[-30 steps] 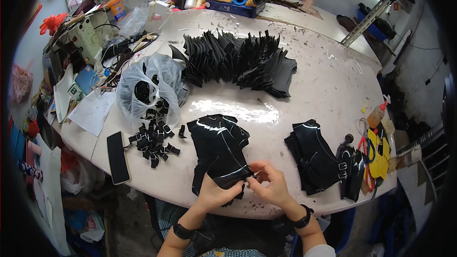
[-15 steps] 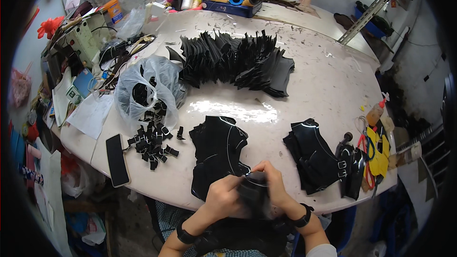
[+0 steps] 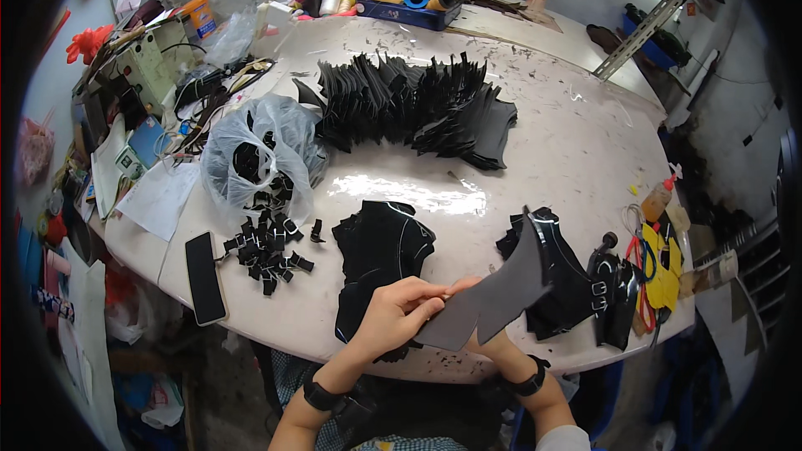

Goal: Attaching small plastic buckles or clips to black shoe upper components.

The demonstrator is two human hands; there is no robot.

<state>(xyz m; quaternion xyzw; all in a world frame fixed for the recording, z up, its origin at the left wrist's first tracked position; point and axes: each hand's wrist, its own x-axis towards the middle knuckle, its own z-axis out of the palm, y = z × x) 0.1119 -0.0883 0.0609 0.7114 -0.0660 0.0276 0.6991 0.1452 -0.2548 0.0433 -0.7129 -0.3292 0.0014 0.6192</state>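
Note:
A flat, dark grey cut leather piece (image 3: 497, 288) is held in the air above the table's near edge, its matte side up and a slit in its lower edge. My left hand (image 3: 399, 311) pinches its left end between thumb and fingers. My right hand (image 3: 499, 349) is under it, gripping from below, most of its fingers hidden by the piece. Left of it lies a stack of black leather pieces (image 3: 376, 242) with pale edge lines. The held piece's right end partly covers a second black stack (image 3: 568, 284).
Small black buckled straps (image 3: 267, 250) lie beside a phone (image 3: 205, 278) and a plastic bag (image 3: 263, 154). A long row of black pieces (image 3: 401, 104) stands at the back. Scissors (image 3: 643, 259), a yellow item (image 3: 664, 271) and buckled black parts (image 3: 618, 301) are at right.
The piece was upright and blurred between both hands. Now it is turned flat, grey side up, and reaches right over the right stack. My right hand has gone lower, beneath it.

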